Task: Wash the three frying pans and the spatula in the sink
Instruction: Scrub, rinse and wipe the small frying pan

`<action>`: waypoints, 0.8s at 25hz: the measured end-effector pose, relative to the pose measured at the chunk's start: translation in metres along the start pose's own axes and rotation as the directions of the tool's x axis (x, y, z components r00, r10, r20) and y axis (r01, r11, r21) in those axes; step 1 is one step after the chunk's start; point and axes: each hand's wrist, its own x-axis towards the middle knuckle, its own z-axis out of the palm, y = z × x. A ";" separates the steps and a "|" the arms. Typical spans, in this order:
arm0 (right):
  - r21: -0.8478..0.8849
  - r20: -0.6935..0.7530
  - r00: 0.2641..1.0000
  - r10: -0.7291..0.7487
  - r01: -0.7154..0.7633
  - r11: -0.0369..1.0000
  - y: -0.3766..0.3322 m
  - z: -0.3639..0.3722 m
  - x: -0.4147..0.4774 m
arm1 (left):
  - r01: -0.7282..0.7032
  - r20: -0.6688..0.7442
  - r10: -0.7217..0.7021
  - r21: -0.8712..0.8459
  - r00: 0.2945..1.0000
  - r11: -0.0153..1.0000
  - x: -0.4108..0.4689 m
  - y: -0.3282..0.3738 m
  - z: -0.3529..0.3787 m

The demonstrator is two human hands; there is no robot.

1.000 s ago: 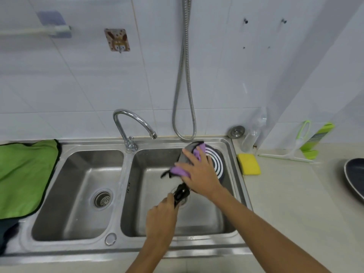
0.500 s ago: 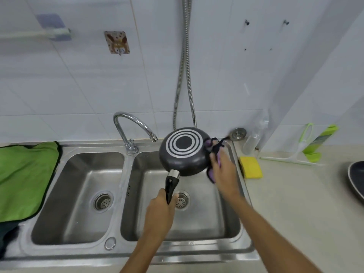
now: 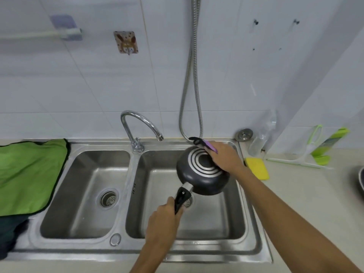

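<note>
The frying pan (image 3: pixel 202 175) shows only its ringed underside; its inside faces away. The right hand (image 3: pixel 225 157) covers most of the purple cloth (image 3: pixel 211 146), and the left hand (image 3: pixel 163 220) hides the end of the handle (image 3: pixel 182 197). The handle blocks part of the drain (image 3: pixel 188 202). The right edge cuts a second pan (image 3: pixel 362 181), the left edge the green towel (image 3: pixel 29 174).

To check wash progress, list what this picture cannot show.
Pan inside: head view, turned down and away.
Cloth: head view, mostly under the right hand.
Second pan: head view, cut off by the right edge.
Third pan and spatula: not in the head view at all.
</note>
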 end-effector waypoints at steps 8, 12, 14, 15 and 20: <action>-0.118 0.024 0.933 -0.358 0.358 0.926 -0.044 0.041 -0.047 | -0.031 0.093 0.024 0.076 0.995 0.997 -0.010 0.008 0.018; 0.059 0.030 0.997 0.077 -0.078 0.995 0.011 0.008 -0.002 | -0.013 0.076 0.026 -0.158 0.997 0.987 -0.003 -0.006 0.001; 0.271 -0.086 0.957 0.276 -0.244 0.931 0.023 0.002 -0.013 | 0.132 0.149 -0.069 -0.465 0.986 0.875 0.009 -0.013 -0.009; 0.374 -0.155 0.928 0.340 -0.263 0.889 0.021 0.000 -0.019 | 0.268 0.270 -0.118 -0.630 0.956 0.729 0.017 -0.013 -0.014; 0.413 -0.259 0.961 0.101 0.015 0.911 -0.033 0.016 -0.033 | 0.447 0.478 -0.022 -0.803 0.878 0.394 0.017 0.007 -0.020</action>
